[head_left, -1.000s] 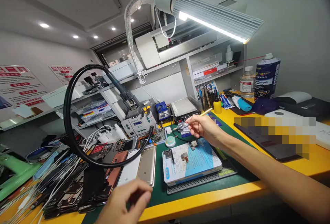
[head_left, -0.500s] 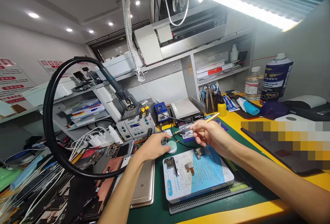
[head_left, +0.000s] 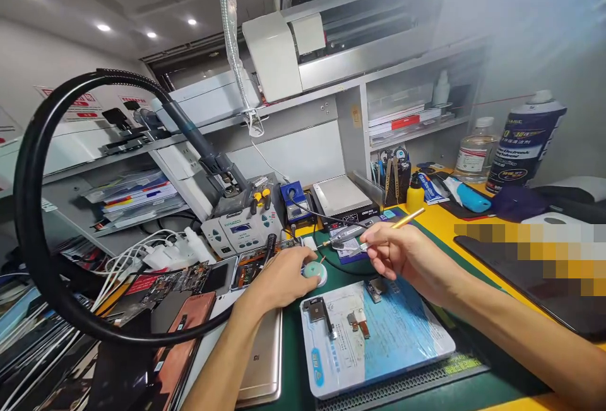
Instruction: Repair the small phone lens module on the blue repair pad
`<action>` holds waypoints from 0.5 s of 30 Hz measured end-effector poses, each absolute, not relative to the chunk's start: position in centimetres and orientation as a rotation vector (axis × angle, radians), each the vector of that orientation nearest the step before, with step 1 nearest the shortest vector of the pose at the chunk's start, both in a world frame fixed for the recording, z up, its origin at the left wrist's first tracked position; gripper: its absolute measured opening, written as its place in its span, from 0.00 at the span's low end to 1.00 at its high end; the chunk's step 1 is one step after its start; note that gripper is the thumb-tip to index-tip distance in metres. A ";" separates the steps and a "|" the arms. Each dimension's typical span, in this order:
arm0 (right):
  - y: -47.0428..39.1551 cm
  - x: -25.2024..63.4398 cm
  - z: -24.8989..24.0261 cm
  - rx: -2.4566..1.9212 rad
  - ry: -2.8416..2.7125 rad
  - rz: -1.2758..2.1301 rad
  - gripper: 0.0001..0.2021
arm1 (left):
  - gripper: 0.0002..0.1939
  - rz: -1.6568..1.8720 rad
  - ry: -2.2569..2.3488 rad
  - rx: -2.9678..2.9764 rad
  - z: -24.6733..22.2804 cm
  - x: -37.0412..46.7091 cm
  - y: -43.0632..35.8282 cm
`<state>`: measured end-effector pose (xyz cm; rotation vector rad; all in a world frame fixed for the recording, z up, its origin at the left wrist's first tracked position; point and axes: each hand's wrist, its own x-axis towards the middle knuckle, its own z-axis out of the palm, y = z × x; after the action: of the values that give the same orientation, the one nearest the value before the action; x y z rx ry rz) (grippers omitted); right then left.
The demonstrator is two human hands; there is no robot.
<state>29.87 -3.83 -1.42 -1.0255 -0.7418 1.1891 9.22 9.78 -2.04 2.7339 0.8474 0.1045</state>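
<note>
My left hand (head_left: 288, 275) curls its thumb and fingers around a round pale-green and white spool (head_left: 313, 270), and a short copper-coloured end shows above it. Gripped in my right hand (head_left: 395, 250) is a slim gold-handled tool (head_left: 411, 216) with a thin silvery tip. A grey soldering iron (head_left: 344, 236) reaches left from the right fingertips, its tip close above the spool; whether those fingers hold it too, I cannot tell. Below both hands lies a white and blue box (head_left: 398, 341) bearing a small dark part (head_left: 316, 311), a flex-cable part (head_left: 360, 322) and a metal part (head_left: 375, 291).
A thick black hose (head_left: 28, 209) loops across the left side from a rework station (head_left: 241, 231). Phones, including a gold one (head_left: 258, 360), and circuit boards (head_left: 175, 285) crowd the left. A spray can (head_left: 525, 142) and clear bottle (head_left: 476, 149) stand at the right rear.
The view has tilted down and moved closer, so the lamp has mostly left the top. My right hand sits slightly farther from the iron's tip. My left hand stays at the spool.
</note>
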 end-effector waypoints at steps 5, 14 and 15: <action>-3.9 29.9 -1.2 -1.016 -0.734 1.196 0.03 | 0.15 0.197 0.871 2.676 -2.0 8.8 10.0; -3.9 29.8 -1.2 -1.015 -0.653 1.223 0.02 | 0.12 0.220 0.985 2.472 0.0 5.8 10.5; -3.9 29.8 -1.2 -1.015 -0.647 1.227 0.02 | 0.12 0.212 0.991 2.456 0.0 5.5 10.6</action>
<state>29.78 -3.91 -1.17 -1.0146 -0.6466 1.2270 5.53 10.60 -0.03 2.4558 0.9913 0.2123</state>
